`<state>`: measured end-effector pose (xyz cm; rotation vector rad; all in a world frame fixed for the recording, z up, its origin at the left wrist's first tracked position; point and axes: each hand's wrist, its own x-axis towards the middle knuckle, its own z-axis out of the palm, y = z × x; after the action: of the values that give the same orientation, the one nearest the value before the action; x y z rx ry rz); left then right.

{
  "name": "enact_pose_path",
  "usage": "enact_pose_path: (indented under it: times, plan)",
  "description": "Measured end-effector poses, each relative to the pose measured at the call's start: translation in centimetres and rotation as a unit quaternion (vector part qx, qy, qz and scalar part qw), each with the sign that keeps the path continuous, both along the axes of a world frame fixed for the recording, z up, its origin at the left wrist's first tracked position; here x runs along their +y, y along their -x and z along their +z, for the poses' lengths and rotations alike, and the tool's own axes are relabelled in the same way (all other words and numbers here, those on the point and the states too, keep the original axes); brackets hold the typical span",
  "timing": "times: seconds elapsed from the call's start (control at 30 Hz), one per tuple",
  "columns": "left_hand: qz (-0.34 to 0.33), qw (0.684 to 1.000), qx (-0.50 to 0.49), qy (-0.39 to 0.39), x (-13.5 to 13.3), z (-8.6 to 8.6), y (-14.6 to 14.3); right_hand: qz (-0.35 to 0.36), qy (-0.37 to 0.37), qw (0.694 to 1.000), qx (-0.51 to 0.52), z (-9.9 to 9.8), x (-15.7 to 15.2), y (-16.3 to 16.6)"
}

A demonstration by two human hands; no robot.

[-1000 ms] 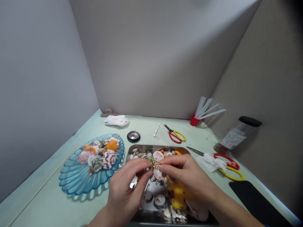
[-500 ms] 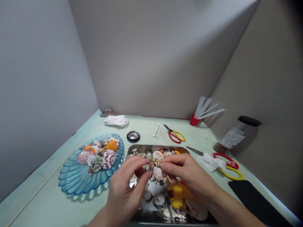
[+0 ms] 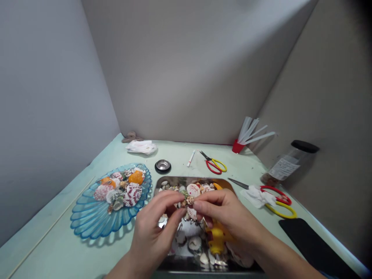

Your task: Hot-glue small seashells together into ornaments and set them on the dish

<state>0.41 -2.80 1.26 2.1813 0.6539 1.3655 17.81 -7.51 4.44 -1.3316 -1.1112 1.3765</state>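
Observation:
My left hand [image 3: 158, 224] and my right hand [image 3: 228, 211] meet over a metal tray [image 3: 180, 268], thumbs and forefingers curled in a pinch. Small brown-spotted sea snail shells [image 3: 190, 200] sit between the two sets of fingertips, one side in each pinch. They touch or nearly touch; which I cannot tell. Under my hands the tray holds many seashells, among them a white and red scallop shell [image 3: 193, 189] and a dark-rimmed shell [image 3: 194, 245]. A yellow glue gun [image 3: 216, 240] lies in the tray, partly hidden by my right hand.
A blue shell-shaped dish [image 3: 93, 221] with decorated shells stands left. Behind are a round metal lid [image 3: 163, 166], a marker [image 3: 191, 158] and small scissors [image 3: 213, 164]. At right lie larger scissors [image 3: 279, 207] with tissue [image 3: 258, 196], a jar [image 3: 286, 168] and a black pad [image 3: 314, 244].
The small shells at my fingertips have come closer together, with my right hand shifted slightly left. The whole view has moved a little; the table items stay put.

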Motion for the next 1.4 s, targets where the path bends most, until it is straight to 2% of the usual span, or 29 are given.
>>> enact_pose_path:
  times: [0.87, 1.27, 1.4]
  plan:
    - [0.005, 0.999, 0.016, 0.033, -0.21, -0.11, -0.05, -0.002, -0.006, 1.000, 0.010, -0.31, 0.01, 0.04]
    - [-0.001, 1.000, 0.001, -0.004, 0.05, -0.19, 0.05, -0.003, -0.004, 1.000, -0.010, -0.65, -0.28, 0.14]
    - [0.010, 0.999, -0.009, 0.032, -0.20, -0.24, -0.08, -0.004, -0.003, 1.000, -0.005, -0.46, -0.31, 0.24]
